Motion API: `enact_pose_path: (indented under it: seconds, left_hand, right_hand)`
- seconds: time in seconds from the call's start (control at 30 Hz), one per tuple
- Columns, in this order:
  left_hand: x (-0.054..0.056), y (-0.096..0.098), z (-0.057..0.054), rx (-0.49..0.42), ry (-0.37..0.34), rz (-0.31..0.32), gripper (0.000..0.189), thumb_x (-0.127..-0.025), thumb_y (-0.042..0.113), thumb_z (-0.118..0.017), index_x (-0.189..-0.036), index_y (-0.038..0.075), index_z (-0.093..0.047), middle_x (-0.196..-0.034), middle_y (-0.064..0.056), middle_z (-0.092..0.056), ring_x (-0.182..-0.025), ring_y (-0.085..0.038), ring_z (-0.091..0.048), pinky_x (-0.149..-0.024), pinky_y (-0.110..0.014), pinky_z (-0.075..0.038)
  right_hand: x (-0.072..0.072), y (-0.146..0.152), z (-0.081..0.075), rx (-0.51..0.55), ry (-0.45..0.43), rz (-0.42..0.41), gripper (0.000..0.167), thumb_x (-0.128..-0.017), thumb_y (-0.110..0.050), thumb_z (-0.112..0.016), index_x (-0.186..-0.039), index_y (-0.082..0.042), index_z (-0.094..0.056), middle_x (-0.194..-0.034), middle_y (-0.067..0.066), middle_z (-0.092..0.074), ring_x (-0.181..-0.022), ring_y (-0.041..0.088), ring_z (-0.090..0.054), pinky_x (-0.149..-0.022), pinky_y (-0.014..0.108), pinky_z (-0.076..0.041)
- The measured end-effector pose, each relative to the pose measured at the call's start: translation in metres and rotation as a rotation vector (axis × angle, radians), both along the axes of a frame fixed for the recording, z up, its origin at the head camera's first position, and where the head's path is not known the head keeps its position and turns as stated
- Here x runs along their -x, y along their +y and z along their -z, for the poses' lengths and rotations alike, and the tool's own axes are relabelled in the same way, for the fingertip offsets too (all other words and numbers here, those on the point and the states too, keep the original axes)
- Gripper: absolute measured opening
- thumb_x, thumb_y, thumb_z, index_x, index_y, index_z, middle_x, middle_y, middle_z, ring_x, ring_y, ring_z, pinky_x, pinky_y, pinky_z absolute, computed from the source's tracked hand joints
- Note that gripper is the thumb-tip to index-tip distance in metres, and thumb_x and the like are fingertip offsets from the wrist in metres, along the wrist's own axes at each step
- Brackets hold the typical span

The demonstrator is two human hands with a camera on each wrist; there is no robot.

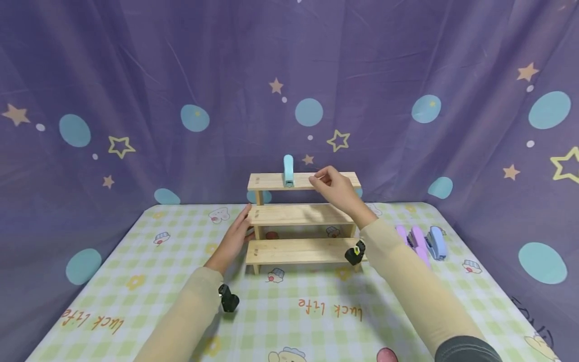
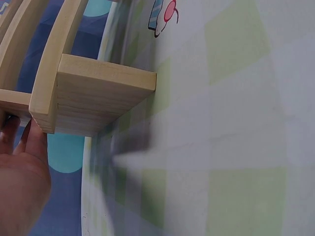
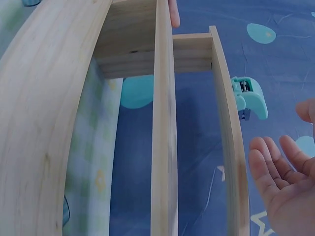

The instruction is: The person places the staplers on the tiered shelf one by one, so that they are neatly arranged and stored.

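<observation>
A three-tier wooden shelf (image 1: pixel 298 214) stands on the table. On its top tier a light-teal stapler (image 1: pixel 288 172) is set upright, left of the middle; its side shows in the right wrist view. My left hand (image 1: pixel 235 237) holds the left end of the middle tier, fingertips at the board's end and thumb lower down. In the left wrist view that hand's tips are partly hidden behind the wood. My right hand (image 1: pixel 335 188) is at the top tier, right of the stapler, fingers loosely bent. Nothing is between its fingers in the right wrist view.
Two purple staplers (image 1: pixel 418 240) and a blue stapler (image 1: pixel 437 243) lie to the right of the shelf, partly behind my right sleeve. A green-and-white checked cloth (image 1: pixel 172 296) covers the table. A purple patterned curtain (image 1: pixel 235 65) hangs behind and at both sides.
</observation>
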State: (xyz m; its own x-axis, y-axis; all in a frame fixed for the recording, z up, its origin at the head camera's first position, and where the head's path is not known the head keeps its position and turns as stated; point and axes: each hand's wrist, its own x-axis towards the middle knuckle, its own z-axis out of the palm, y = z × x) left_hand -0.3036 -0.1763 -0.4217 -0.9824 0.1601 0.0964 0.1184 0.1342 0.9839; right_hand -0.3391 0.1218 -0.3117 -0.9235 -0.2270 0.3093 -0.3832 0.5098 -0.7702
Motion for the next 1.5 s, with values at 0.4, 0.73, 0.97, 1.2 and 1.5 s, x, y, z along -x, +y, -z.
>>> enact_pose_path:
  seconds: [0.4,0.73,0.97,1.2,1.5]
  left_hand:
    - [-0.002,0.000,0.000,0.007,-0.009,0.007,0.055,-0.111,0.037,-0.031,-0.162,0.031,-0.012,-0.166,-0.005,-0.012,-0.147,-0.033,-0.027,-0.117,-0.047,-0.032]
    - [-0.005,0.000,-0.005,-0.012,-0.028,0.018,0.055,-0.111,0.035,-0.031,-0.163,0.029,-0.010,-0.167,-0.005,-0.009,-0.147,-0.036,-0.026,-0.118,-0.048,-0.029]
    - [-0.002,-0.001,0.000,0.003,-0.010,0.015,0.055,-0.111,0.038,-0.031,-0.162,0.032,-0.012,-0.166,-0.005,-0.012,-0.146,-0.035,-0.028,-0.117,-0.047,-0.032]
    - [-0.003,-0.001,0.000,0.014,-0.006,0.001,0.056,-0.111,0.040,-0.032,-0.163,0.031,-0.012,-0.166,-0.006,-0.014,-0.146,-0.034,-0.029,-0.116,-0.047,-0.032]
    - [0.001,-0.002,0.002,0.021,-0.009,0.016,0.056,-0.110,0.042,-0.031,-0.162,0.033,-0.012,-0.166,-0.005,-0.013,-0.146,-0.035,-0.028,-0.116,-0.047,-0.032]
  right_hand:
    - [-0.018,0.050,0.007,-0.118,0.004,0.027,0.042,-0.100,-0.051,-0.057,-0.122,-0.015,-0.058,-0.107,0.005,-0.065,-0.093,0.023,-0.062,-0.078,0.040,-0.053]
    - [-0.034,0.099,0.022,-0.181,-0.045,0.034,0.043,-0.101,-0.049,-0.056,-0.124,-0.013,-0.057,-0.110,0.010,-0.065,-0.095,0.024,-0.062,-0.080,0.042,-0.053]
    - [-0.050,0.136,0.035,-0.257,-0.076,0.044,0.041,-0.102,-0.045,-0.057,-0.124,-0.011,-0.057,-0.104,0.007,-0.066,-0.090,0.022,-0.063,-0.074,0.038,-0.053]
    - [-0.065,0.169,0.048,-0.295,-0.071,0.088,0.041,-0.102,-0.041,-0.058,-0.123,-0.005,-0.059,-0.103,0.008,-0.067,-0.088,0.022,-0.062,-0.070,0.036,-0.052]
    - [-0.085,0.204,0.064,-0.287,-0.084,0.114,0.037,-0.102,-0.033,-0.060,-0.121,-0.002,-0.061,-0.105,0.011,-0.067,-0.090,0.021,-0.062,-0.070,0.032,-0.053]
